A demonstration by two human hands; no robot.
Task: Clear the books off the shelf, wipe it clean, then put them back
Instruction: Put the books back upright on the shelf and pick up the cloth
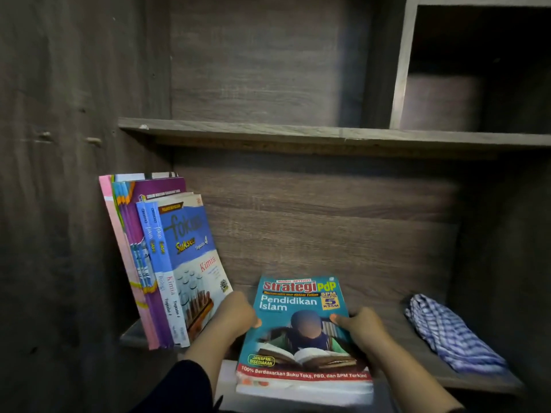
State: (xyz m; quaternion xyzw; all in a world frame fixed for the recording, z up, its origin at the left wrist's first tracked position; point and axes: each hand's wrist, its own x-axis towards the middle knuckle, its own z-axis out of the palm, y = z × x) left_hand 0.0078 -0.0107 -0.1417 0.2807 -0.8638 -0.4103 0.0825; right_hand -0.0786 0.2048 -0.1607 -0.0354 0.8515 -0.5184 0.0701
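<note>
Head view: both hands grip a stack of books [301, 335] lying flat at the shelf [477, 380] front, left hand [237, 315] on its left edge, right hand [362, 326] on its right. The cloth [453, 332] lies on the shelf at right, and a row [167, 263] leans at left, so this looks like the put-back step. Next: stand the stack against the row. Covers read "Strategi PdP Pendidikan Islam" and "fokus Sukses Kimia".

1. Teal book [301, 329], red strip along its bottom, at six o'clock.
2. Blue-and-white checked cloth [450, 332] at four o'clock.
3. Pink, purple, blue upright books [161, 263] at nine o'clock.
4. Dark wood-grain shelf [328, 134].
</note>
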